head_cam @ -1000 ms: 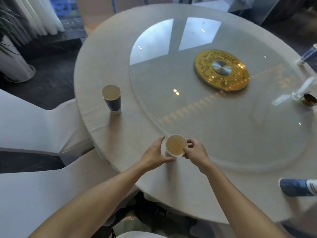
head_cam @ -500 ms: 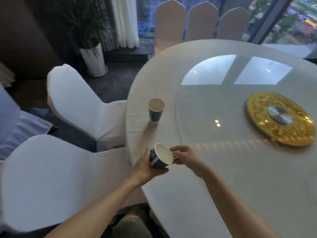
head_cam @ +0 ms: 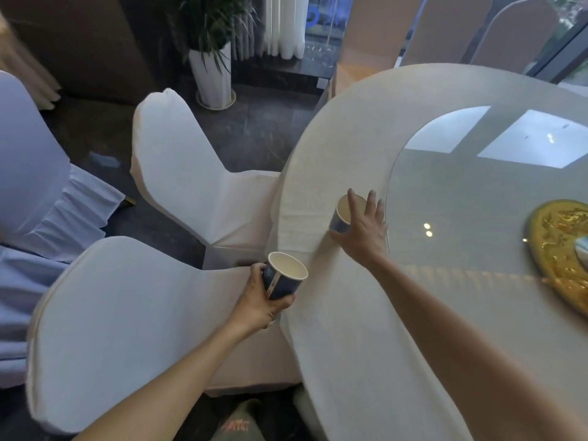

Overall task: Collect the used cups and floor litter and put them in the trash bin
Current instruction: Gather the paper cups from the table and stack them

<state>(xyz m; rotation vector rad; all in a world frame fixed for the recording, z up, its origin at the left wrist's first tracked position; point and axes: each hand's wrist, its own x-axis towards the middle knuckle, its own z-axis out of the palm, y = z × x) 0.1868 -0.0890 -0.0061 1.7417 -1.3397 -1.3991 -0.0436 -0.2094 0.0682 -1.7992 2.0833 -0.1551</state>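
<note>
Left hand (head_cam: pixel 259 300) grips one blue cup (head_cam: pixel 283 276) off the table (head_cam: pixel 350 329) edge w/ fingers curled round it, right hand (head_cam: pixel 362 230), fingers spread, reaches onto a 2nd cup (head_cam: pixel 342 214) on the table (no bin in view), so binning is left.

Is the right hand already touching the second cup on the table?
Touching: the head view shows the right hand with its thumb against the second cup, fingers spread over its rim.

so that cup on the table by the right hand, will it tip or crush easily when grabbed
The cup on the table looks like thin paper, so probably light and crushable. Tall with a narrow base, it may tip if the right hand nudges its rim. Whether liquid remains inside can't be told.
</note>
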